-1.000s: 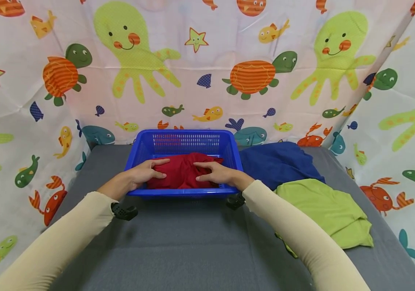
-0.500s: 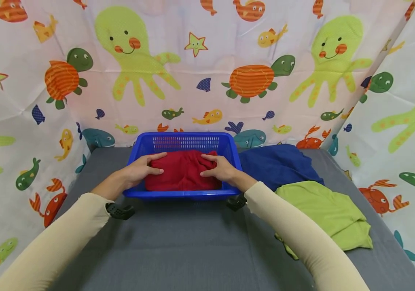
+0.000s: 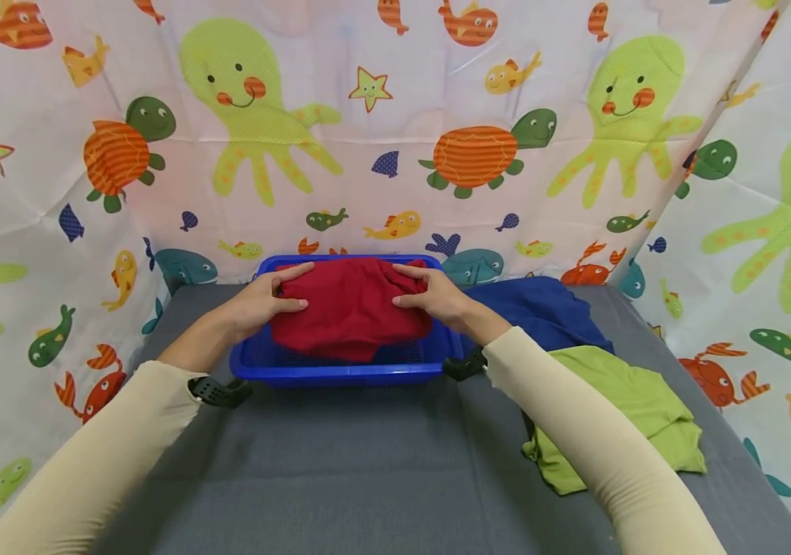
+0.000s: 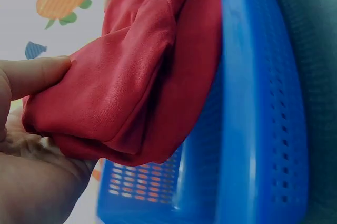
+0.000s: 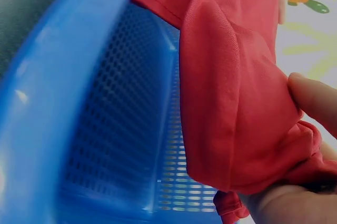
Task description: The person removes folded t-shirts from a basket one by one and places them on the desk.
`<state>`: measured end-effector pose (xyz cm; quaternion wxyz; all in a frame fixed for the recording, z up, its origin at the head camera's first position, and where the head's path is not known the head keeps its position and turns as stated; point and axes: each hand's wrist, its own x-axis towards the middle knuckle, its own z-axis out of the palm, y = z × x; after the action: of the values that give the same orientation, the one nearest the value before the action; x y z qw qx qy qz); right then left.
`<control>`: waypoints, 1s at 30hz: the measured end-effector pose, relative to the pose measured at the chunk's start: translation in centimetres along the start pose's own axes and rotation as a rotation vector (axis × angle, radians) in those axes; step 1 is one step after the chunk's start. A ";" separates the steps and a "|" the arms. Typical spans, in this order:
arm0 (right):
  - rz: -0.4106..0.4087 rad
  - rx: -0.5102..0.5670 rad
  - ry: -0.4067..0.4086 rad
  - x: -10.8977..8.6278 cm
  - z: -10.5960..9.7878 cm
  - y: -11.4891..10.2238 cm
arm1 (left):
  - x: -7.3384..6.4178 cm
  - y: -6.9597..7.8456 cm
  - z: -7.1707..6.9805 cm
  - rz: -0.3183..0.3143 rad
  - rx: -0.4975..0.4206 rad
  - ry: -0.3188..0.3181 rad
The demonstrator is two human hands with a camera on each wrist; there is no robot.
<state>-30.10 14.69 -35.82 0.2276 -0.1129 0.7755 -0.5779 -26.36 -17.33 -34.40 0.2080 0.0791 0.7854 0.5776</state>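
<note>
A folded red cloth garment point(image 3: 350, 308) is held between both hands over the blue plastic basket point(image 3: 340, 375). My left hand point(image 3: 254, 307) grips its left end, thumb on top and the other fingers beneath, as the left wrist view shows on the red cloth point(image 4: 116, 87). At the other end my right hand point(image 3: 447, 299) pinches it the same way; in the right wrist view the thumb point(image 5: 316, 97) presses on the bunched fabric point(image 5: 237, 103). A loose flap hangs down toward the basket's inside, where bare perforated walls point(image 5: 116, 113) show below the cloth.
To the right of the basket lies a crumpled dark blue cloth point(image 3: 537, 312). A lime green cloth point(image 3: 634, 416) lies in front of it, partly behind the right sleeve. The grey tabletop point(image 3: 354, 478) ends at a curtain point(image 3: 340, 154) printed with sea animals.
Both hands have raised the red garment from inside the basket to above its rim. Its front flap now hangs down, and more of the basket's inside shows.
</note>
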 end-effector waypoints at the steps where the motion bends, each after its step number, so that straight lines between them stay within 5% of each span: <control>1: -0.007 0.003 0.002 -0.1 -0.2 -0.2 | -0.1 0.3 0.1 0.007 0.001 0.003; 16: -0.067 0.058 -0.023 -3.4 -2.5 -4.4 | -1.5 3.8 0.9 0.116 -0.096 -0.021; 30: -0.091 0.055 -0.003 -7.3 -4.2 -5.5 | -3.0 5.5 3.9 0.153 -0.139 -0.007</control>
<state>-26.29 19.75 -28.06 0.2053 -0.1428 0.7531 -0.6085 -22.63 -13.21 -29.45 0.1712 0.1262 0.7344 0.6446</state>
